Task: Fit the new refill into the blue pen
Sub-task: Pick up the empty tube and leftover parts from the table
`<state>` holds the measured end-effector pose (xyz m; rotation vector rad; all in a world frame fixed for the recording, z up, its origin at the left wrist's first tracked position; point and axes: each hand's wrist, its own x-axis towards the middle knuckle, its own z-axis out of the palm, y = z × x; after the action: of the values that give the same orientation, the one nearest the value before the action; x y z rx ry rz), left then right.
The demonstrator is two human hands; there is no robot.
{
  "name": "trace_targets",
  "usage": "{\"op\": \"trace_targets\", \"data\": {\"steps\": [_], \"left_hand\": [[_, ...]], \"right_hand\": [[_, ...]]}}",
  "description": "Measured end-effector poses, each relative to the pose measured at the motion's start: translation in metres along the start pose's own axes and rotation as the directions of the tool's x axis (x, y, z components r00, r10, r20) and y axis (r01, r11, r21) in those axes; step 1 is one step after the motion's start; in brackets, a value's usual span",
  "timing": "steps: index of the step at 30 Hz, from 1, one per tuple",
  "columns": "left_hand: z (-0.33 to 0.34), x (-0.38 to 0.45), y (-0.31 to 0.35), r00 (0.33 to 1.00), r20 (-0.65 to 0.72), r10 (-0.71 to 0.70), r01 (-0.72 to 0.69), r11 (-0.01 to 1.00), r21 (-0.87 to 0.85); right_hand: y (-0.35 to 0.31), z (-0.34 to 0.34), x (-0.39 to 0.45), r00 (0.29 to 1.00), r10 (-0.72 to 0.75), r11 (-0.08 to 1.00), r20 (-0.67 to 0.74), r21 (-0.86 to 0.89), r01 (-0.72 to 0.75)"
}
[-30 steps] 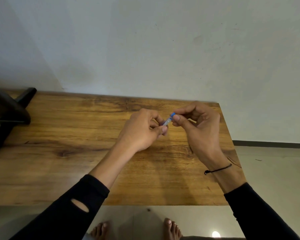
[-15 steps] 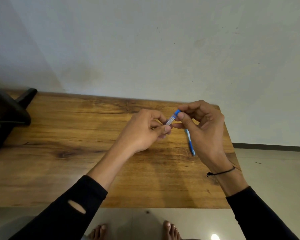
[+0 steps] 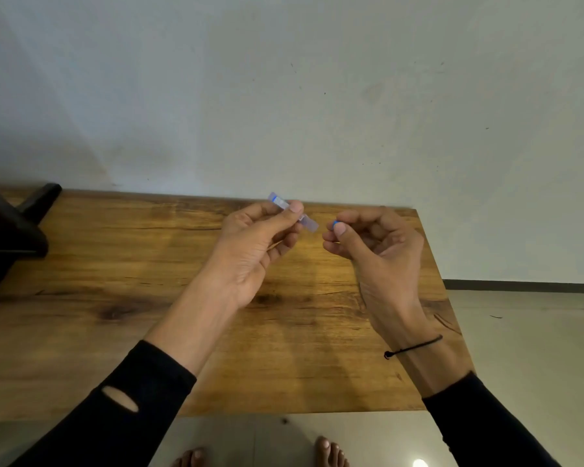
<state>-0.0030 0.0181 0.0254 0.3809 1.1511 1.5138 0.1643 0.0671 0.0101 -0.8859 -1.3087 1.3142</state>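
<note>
**Pen Comes Apart Over the Wooden Surface**

Separated now, the two pen pieces that were joined between the fingertips half a second ago sit in different hands with a clear gap between them. A pale, translucent pen barrel (image 3: 292, 212) stays with the left hand (image 3: 257, 251), pinched between thumb and forefinger near its middle; its long axis runs from upper left, by the wall, down toward the right, so its lower open end points across the gap at the other hand. The right hand (image 3: 378, 251) has drawn away and closes its thumb and forefinger on a small blue end piece (image 3: 334, 224), of which only a sliver shows. The long blue strip that hung below that hand a moment ago is out of sight; I cannot tell whether it is curled inside the palm.

Both hands hover above the surface (image 3: 115, 264), near its far right corner, touching nothing on it. The left hand has the nearer claim on the barrel, and whatever goes in must travel leftward along that slanted axis. I judge the barrel's mouth blurred but unobstructed. No refill is plainly visible.
</note>
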Motion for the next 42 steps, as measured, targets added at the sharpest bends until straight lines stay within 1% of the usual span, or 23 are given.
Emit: {"op": "trace_targets", "data": {"steps": [3,7,13,17,21,25,29,31,33,35,37,39,41,42], "left_hand": [[-0.001,-0.002,0.002,1.000,0.002,-0.006,0.006,0.999,-0.034],[0.001,-0.004,0.000,0.999,0.042,0.017,-0.018,1.000,0.018],[0.002,-0.003,-0.005,0.997,0.068,0.047,-0.053,0.995,0.085],[0.001,-0.002,-0.007,0.996,0.051,0.069,-0.074,0.992,0.105],[-0.001,0.000,-0.007,0.997,0.027,0.078,-0.082,0.985,0.154],[-0.003,0.000,-0.006,0.995,0.038,0.088,-0.095,0.964,0.249],[-0.004,0.001,-0.007,0.995,0.055,0.085,-0.099,0.927,0.361],[-0.005,0.001,-0.008,0.995,0.064,0.076,-0.095,0.915,0.392],[-0.005,0.001,-0.008,0.995,0.074,0.060,-0.085,0.911,0.405],[-0.006,0.001,-0.007,0.995,0.085,0.047,-0.077,0.916,0.394],[-0.005,0.000,-0.007,0.996,0.089,0.030,-0.058,0.939,0.339],[-0.002,0.000,-0.009,0.997,0.070,0.017,-0.036,0.959,0.281],[0.001,0.000,-0.014,0.999,0.032,0.022,-0.030,0.965,0.259],[0.002,0.000,-0.017,0.999,0.012,0.035,-0.037,0.962,0.272]], "right_hand": [[0.000,0.003,-0.002,1.000,0.013,0.999,0.008,0.035,-0.013],[-0.003,0.003,-0.001,1.000,0.028,0.997,-0.011,0.075,-0.028],[-0.009,-0.003,0.002,1.000,0.001,1.000,-0.023,0.015,0.000],[-0.010,-0.004,0.004,1.000,-0.006,0.998,0.001,-0.063,0.006],[-0.010,-0.010,0.006,0.996,-0.015,0.978,0.089,-0.208,0.034],[-0.011,-0.017,0.011,0.985,0.019,0.947,0.170,-0.320,0.037],[-0.011,-0.024,0.014,0.959,0.069,0.873,0.276,-0.481,0.075],[-0.012,-0.025,0.014,0.951,0.106,0.864,0.292,-0.501,0.058],[-0.013,-0.025,0.015,0.951,0.124,0.871,0.284,-0.489,0.032],[-0.016,-0.024,0.015,0.954,0.130,0.896,0.272,-0.443,0.004],[-0.017,-0.024,0.015,0.967,0.111,0.936,0.229,-0.352,-0.024],[-0.016,-0.020,0.014,0.985,0.089,0.971,0.145,-0.235,-0.053],[-0.013,-0.015,0.012,0.993,0.071,0.988,0.096,-0.145,-0.057],[-0.012,-0.012,0.011,0.994,0.059,0.990,0.094,-0.131,-0.046]]}}
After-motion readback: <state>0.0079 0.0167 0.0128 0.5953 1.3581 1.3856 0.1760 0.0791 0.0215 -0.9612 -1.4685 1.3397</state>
